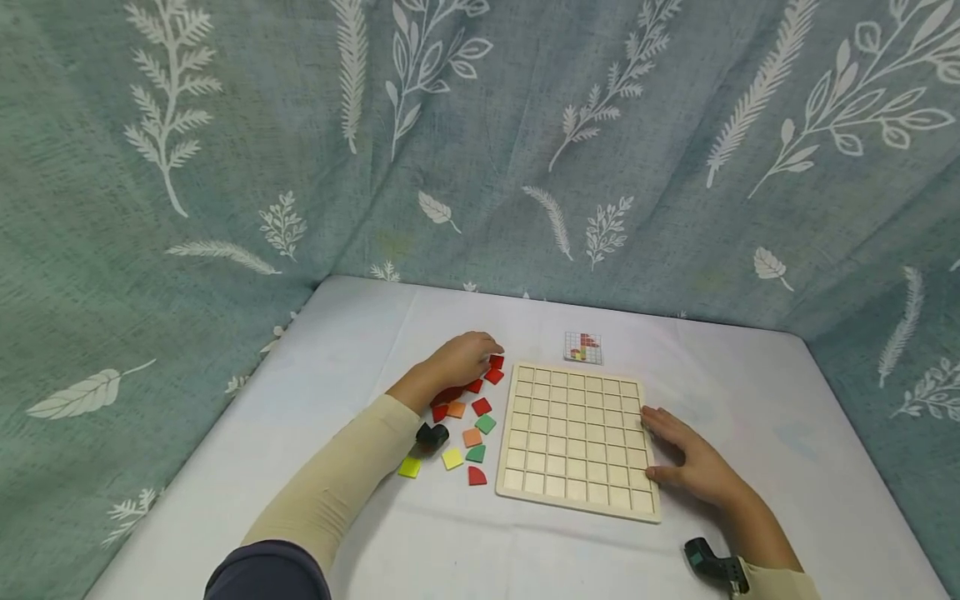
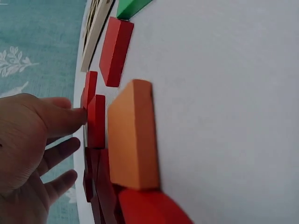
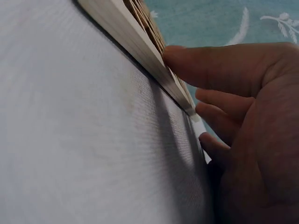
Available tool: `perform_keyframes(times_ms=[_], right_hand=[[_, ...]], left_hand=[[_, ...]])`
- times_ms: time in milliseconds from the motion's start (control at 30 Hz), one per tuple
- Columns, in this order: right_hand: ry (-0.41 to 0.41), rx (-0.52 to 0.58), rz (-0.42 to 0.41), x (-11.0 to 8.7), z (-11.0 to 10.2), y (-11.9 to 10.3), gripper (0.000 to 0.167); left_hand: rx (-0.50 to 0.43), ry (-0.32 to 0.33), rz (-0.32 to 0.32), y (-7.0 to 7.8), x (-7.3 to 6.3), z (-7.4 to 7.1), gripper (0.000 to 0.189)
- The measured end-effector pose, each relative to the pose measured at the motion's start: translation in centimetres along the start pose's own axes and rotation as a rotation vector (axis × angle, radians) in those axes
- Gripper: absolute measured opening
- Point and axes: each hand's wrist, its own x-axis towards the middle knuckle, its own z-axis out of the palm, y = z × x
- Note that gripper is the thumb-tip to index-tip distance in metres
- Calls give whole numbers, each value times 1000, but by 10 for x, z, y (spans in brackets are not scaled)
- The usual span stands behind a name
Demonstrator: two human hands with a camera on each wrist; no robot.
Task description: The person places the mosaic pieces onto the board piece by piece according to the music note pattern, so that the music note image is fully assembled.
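My left hand (image 1: 463,360) reaches over a cluster of red tiles at the board's left, with its fingertips beside a red tile (image 1: 497,362). In the left wrist view the thumb (image 2: 70,122) overlaps the edge of a standing-looking red tile (image 2: 96,121), and the other fingers are loosely spread. Under that hand, several red tiles are partly hidden. My right hand (image 1: 693,458) rests at the right edge of the wooden grid board (image 1: 577,504). Its thumb and fingertips touch the rim, fingers relaxed. The board's square cells hold no tiles.
A small pattern card (image 1: 583,348) lies behind the board. Between the left forearm and the board are scattered orange (image 1: 472,437), green (image 1: 476,453), yellow (image 1: 452,458) and red (image 1: 477,476) tiles. A leaf-print curtain (image 1: 480,167) stands around the white table (image 1: 420,542).
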Motion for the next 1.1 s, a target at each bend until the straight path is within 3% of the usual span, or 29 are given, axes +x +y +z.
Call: perform_keyframes(times_ms=[67, 300, 567, 833, 1100], right_hand=[[-9, -11, -11, 0, -1, 0, 84], [-64, -15, -36, -1, -1, 3, 84], [-53, -38, -22, 0, -3, 4, 89], [-29, -71, 9, 0, -5, 3, 90], [-36, -63, 7, 0, -3, 8, 91]], left_hand=[[-1, -20, 3, -1, 4, 0, 33], [-54, -83, -83, -4, 14, 2, 35], [-127, -58, -73, -8, 21, 7, 38], [-122, -53, -124, -8, 23, 7, 31], [-92, -52, -87, -5, 23, 3, 29]])
